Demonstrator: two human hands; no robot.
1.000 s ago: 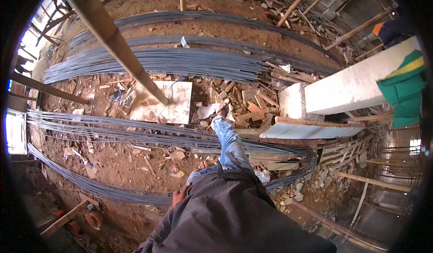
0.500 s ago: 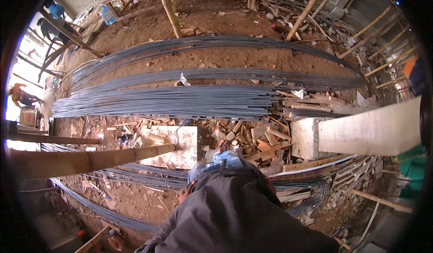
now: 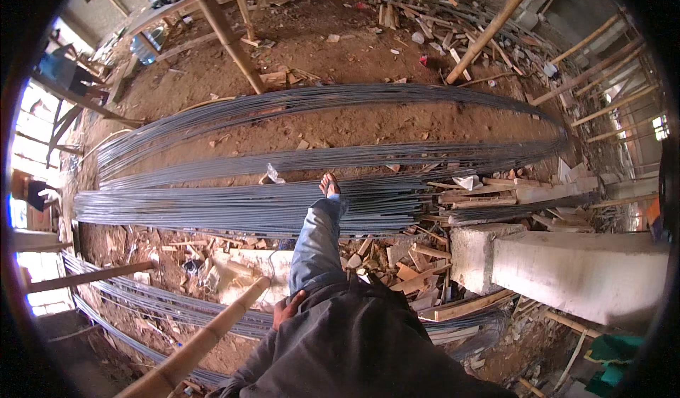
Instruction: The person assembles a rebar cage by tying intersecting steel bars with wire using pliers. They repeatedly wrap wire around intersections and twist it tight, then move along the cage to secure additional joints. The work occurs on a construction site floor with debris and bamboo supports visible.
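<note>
My left hand (image 3: 286,310) hangs beside my left thigh, partly covered by the dark sleeve and shirt. Its visible fingers look loosely spread, and I see nothing held in them. No part of my right hand shows. My leg in blue jeans (image 3: 316,249) reaches forward. The sandalled foot (image 3: 329,185) is over the near bundle of long grey steel bars (image 3: 191,208), which lies crosswise on the ground. Nearest my left hand is a bamboo pole (image 3: 205,334), slanting up from the lower edge.
More bent steel bars (image 3: 326,94) curve across the dirt ahead. Scrap wood and rubble (image 3: 414,267) litter the ground by a concrete column (image 3: 567,267) on the right. Another bamboo pole (image 3: 223,33) stands ahead, near a wooden table (image 3: 184,4). A person (image 3: 64,68) is at the far left.
My foot has stepped forward onto or over the steel bars. The view has shifted, and the nearby bamboo pole now slants lower. My right hand, glimpsed at my side before, is out of sight.
</note>
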